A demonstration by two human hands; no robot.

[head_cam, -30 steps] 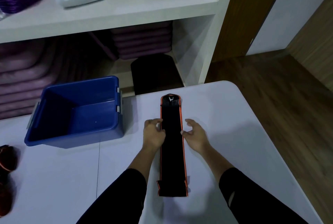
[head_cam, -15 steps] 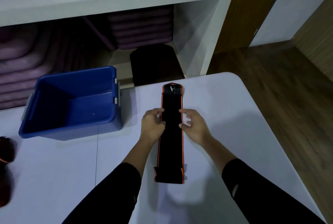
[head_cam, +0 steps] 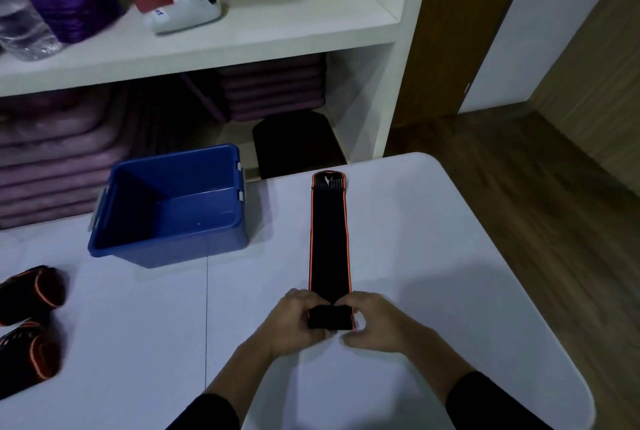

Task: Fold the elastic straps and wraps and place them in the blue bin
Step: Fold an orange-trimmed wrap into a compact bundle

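A white table [head_cam: 433,256] with rounded right corners is carrying everything, and a thin seam [head_cam: 207,308] is running across it from far to near. The blue bin [head_cam: 194,242] is standing open near the far edge, left of the seam. The black strap [head_cam: 329,239] with orange edging is lying flat right of the seam, reaching from the far edge toward the near one, its near end folded over. A rolled wrap [head_cam: 31,291] is lying at the left edge, with a second wrap [head_cam: 27,350] just nearer.
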